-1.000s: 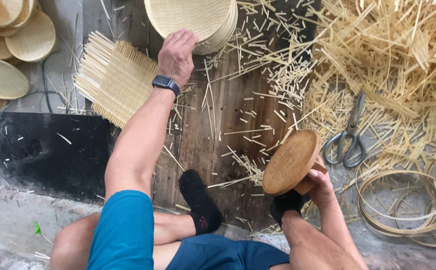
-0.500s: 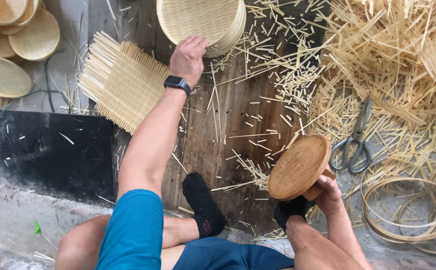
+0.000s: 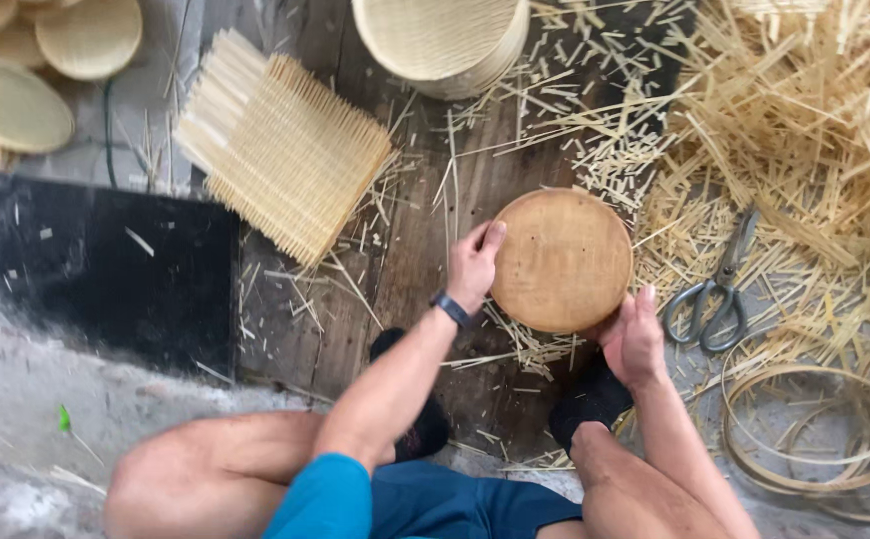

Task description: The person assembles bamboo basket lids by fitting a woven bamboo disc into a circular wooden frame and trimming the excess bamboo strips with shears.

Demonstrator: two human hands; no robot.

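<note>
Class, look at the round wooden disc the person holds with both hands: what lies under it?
Under the round wooden disc lie dark wooden floorboards strewn with pale bamboo splinters. The left hand and right hand grip its edges. Whatever sits directly beneath is covered.

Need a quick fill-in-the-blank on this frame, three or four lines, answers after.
1. Both hands hold a round wooden ____ over the plank floor.
2. The left hand wears a dark ____ at the wrist.
3. Right of the right hand, metal ____ lie on the straw-coloured strips.
4. The square woven mat lies to the ____ of the hands.

Answers: disc; watch; scissors; left
</note>
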